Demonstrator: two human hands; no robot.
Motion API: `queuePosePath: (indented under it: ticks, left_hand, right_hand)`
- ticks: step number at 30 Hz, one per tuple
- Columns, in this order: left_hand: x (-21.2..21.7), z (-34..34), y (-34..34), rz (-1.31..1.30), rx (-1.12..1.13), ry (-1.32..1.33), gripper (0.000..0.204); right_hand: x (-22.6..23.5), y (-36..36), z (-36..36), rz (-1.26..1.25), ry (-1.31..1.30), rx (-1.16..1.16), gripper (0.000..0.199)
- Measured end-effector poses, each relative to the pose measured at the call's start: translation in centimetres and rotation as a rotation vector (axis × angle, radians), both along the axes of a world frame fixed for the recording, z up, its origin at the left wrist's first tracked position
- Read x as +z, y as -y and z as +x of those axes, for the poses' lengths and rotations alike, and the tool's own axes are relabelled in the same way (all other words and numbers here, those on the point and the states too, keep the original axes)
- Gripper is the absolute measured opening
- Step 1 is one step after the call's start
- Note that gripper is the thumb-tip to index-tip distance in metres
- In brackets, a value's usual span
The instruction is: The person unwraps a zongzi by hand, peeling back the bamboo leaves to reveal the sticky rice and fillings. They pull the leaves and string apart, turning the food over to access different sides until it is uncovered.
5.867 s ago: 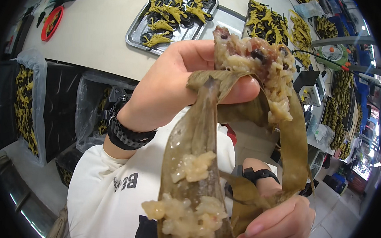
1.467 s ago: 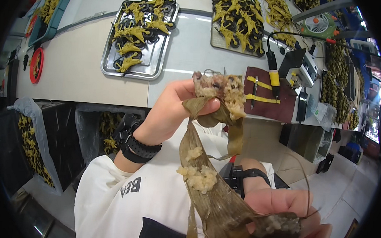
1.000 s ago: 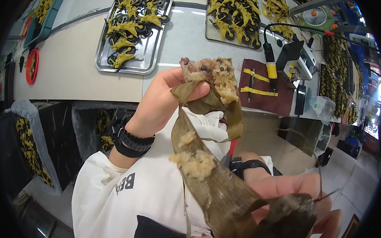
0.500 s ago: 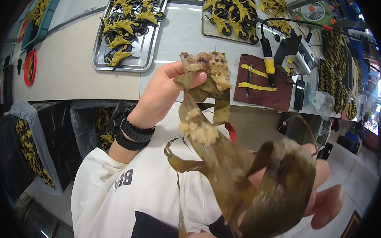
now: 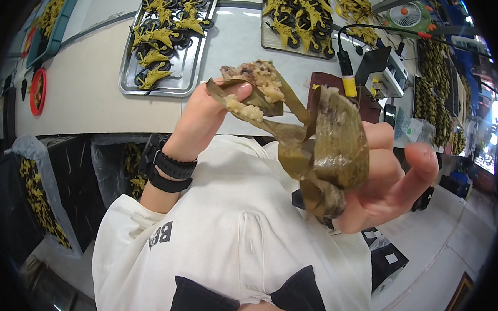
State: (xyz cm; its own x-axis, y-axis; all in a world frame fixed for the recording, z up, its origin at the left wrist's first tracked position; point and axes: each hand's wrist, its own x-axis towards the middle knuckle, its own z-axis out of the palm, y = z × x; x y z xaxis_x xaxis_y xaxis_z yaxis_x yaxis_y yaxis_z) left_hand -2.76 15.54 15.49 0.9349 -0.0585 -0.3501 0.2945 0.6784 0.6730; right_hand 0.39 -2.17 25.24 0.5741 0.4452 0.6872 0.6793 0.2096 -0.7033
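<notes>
Over the table's near edge, my left hand (image 5: 202,115) pinches a sticky rice dumpling (image 5: 257,78) by its leaf, thumb on top. Pale rice with dark bits shows at its uncovered end. A brown-green leaf wrapper (image 5: 338,140) stretches from the dumpling across to the right, with a small clump of rice (image 5: 244,108) stuck to it near my left thumb. My right hand (image 5: 390,175) grips the folded broad part of that wrapper, one finger standing out to the side. The wrapper hides some of the right fingertips. A black band and watch circle my left wrist.
A metal tray (image 5: 195,70) of yellow parts with black wheels lies at the back left; a second tray (image 5: 298,53) sits beside it. A yellow-and-black hand tool (image 5: 349,85) rests by a maroon mat (image 5: 325,80). A red bowl (image 5: 38,92) and small fan (image 5: 406,15) are farther out.
My right hand has moved up and left, bringing the broad part of the wrapper closer to the dumpling. The left hand has shifted slightly left. The long dangling strip no longer shows.
</notes>
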Motion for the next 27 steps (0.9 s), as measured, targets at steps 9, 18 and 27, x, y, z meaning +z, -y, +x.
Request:
queuePosePath:
  ticks: [9, 18, 27]
  left_hand:
    - [0.5, -1.4, -4.1, -0.208, 0.036, 0.467, 0.035]
    - [2.0, -1.9, -7.2, -0.066, 0.299, 0.298, 0.030]
    - [4.9, -2.1, -9.8, 0.083, 0.211, 0.350, 0.029]
  right_hand:
    - [0.2, 1.8, -0.2, 0.050, -0.267, 0.009, 0.066]
    - [1.0, 2.7, 0.3, -0.123, -0.498, 0.141, 0.073]
    - [-1.0, 1.6, 2.5, -0.490, -0.879, 0.468, 0.081]
